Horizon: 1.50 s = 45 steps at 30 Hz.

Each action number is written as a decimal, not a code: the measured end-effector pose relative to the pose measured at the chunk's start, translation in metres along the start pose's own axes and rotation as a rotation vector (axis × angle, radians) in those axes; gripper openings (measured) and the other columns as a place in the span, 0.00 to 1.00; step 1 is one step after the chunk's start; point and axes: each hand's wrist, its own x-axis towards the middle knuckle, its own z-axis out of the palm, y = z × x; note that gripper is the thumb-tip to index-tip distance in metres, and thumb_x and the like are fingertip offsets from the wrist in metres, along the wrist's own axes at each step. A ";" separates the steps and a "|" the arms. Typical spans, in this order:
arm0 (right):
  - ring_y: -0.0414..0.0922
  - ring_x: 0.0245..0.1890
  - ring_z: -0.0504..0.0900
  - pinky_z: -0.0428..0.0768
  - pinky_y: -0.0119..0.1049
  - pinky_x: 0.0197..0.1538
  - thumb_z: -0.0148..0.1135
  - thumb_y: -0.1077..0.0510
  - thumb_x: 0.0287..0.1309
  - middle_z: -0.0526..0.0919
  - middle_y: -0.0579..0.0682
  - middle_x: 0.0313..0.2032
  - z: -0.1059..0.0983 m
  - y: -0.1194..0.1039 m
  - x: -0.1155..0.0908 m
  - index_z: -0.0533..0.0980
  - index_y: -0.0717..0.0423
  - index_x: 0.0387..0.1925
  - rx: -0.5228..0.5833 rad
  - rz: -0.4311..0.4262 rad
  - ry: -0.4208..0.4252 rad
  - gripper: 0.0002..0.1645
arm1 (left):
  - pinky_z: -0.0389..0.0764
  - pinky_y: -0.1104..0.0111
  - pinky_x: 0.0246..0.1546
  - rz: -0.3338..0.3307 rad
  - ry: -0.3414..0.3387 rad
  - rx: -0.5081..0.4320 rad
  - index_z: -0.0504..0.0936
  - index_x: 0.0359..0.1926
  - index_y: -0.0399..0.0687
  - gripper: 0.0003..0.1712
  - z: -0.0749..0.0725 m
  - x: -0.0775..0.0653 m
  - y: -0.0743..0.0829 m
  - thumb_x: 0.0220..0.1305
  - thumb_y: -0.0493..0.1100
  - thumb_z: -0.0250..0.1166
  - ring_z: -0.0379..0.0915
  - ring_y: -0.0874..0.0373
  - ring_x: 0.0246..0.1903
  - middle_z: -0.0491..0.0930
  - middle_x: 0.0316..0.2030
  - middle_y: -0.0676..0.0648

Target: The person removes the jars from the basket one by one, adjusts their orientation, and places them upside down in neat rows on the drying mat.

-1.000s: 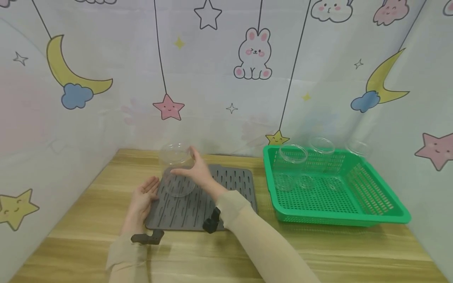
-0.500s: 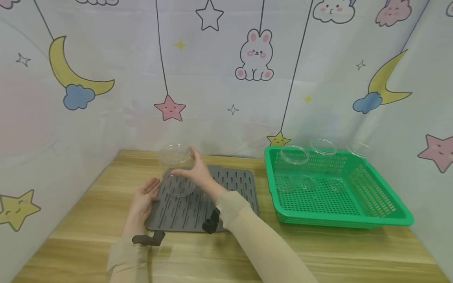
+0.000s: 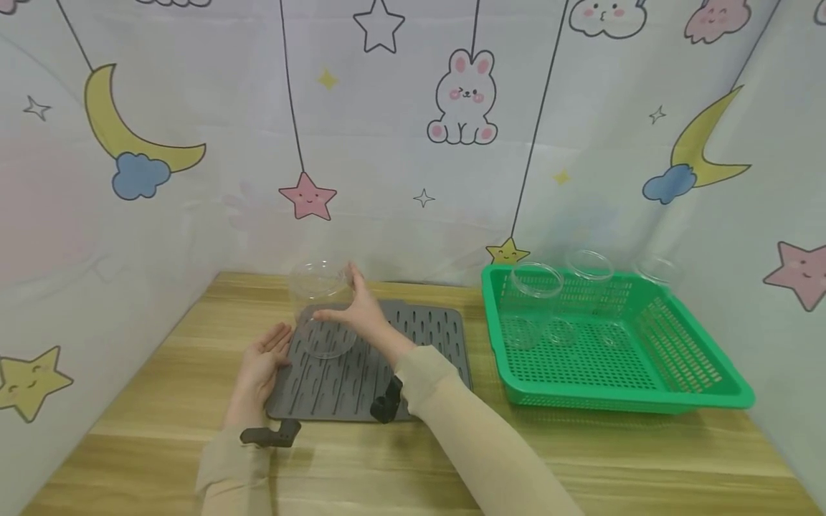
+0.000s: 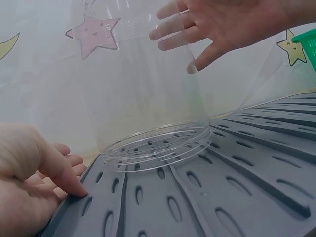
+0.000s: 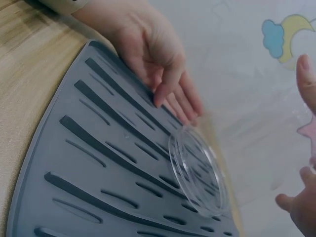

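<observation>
A clear, wide cylindrical jar (image 3: 328,337) stands upright on the ribbed grey drying mat (image 3: 413,322), near its far left corner. My right hand (image 3: 363,312) holds the jar from its right side, thumb in front and fingers round the back. Through the jar's wall those fingers (image 4: 173,27) show in the left wrist view. At the mat's left edge is my left hand (image 3: 261,362), palm up with fingers extended outward. Its thumb (image 5: 170,81) touches the mat's edge in the right wrist view, and a gap separates this hand from the jar.
On the right of the wooden table (image 3: 348,473) sits a green perforated basket (image 3: 619,401). Several clear containers, including one with a round rim (image 3: 537,279), stand inside it. A patterned curtain (image 3: 387,143) hangs behind and beside the table.
Both hands and the jar keep their places on the mat. Only the head view shifts slightly.
</observation>
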 end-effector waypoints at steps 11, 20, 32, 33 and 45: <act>0.48 0.77 0.51 0.59 0.55 0.75 0.74 0.51 0.52 0.49 0.48 0.77 -0.014 0.003 -0.005 0.36 0.43 0.78 0.094 -0.027 0.002 0.67 | 0.47 0.66 0.76 -0.002 -0.012 0.006 0.37 0.76 0.36 0.48 -0.001 0.001 -0.001 0.53 0.15 0.38 0.38 0.47 0.77 0.39 0.77 0.36; 0.50 0.72 0.60 0.61 0.53 0.74 0.71 0.62 0.53 0.62 0.54 0.72 -0.042 -0.023 -0.029 0.53 0.57 0.73 0.239 -0.195 0.105 0.52 | 0.47 0.67 0.77 -0.010 -0.016 0.003 0.37 0.76 0.36 0.48 -0.002 0.001 0.001 0.54 0.15 0.37 0.38 0.47 0.77 0.39 0.77 0.37; 0.54 0.64 0.68 0.67 0.55 0.67 0.64 0.61 0.50 0.70 0.57 0.62 -0.107 -0.062 -0.077 0.63 0.64 0.62 0.328 -0.446 0.250 0.37 | 0.46 0.67 0.77 -0.022 -0.002 0.003 0.37 0.76 0.38 0.49 0.000 0.003 -0.001 0.54 0.14 0.38 0.38 0.48 0.77 0.39 0.77 0.38; 0.53 0.63 0.68 0.68 0.54 0.67 0.64 0.61 0.50 0.71 0.57 0.61 -0.115 -0.065 -0.081 0.64 0.64 0.61 0.314 -0.460 0.268 0.36 | 0.46 0.67 0.77 -0.021 -0.002 0.002 0.37 0.76 0.37 0.49 0.001 0.003 -0.002 0.54 0.14 0.38 0.38 0.48 0.77 0.39 0.77 0.38; 0.45 0.56 0.72 0.73 0.34 0.55 0.63 0.70 0.54 0.77 0.38 0.50 -0.210 -0.065 -0.114 0.71 0.55 0.54 0.210 -0.462 0.495 0.25 | 0.47 0.68 0.77 -0.012 -0.006 0.012 0.36 0.76 0.36 0.48 0.002 0.001 0.000 0.54 0.14 0.38 0.37 0.48 0.77 0.38 0.77 0.37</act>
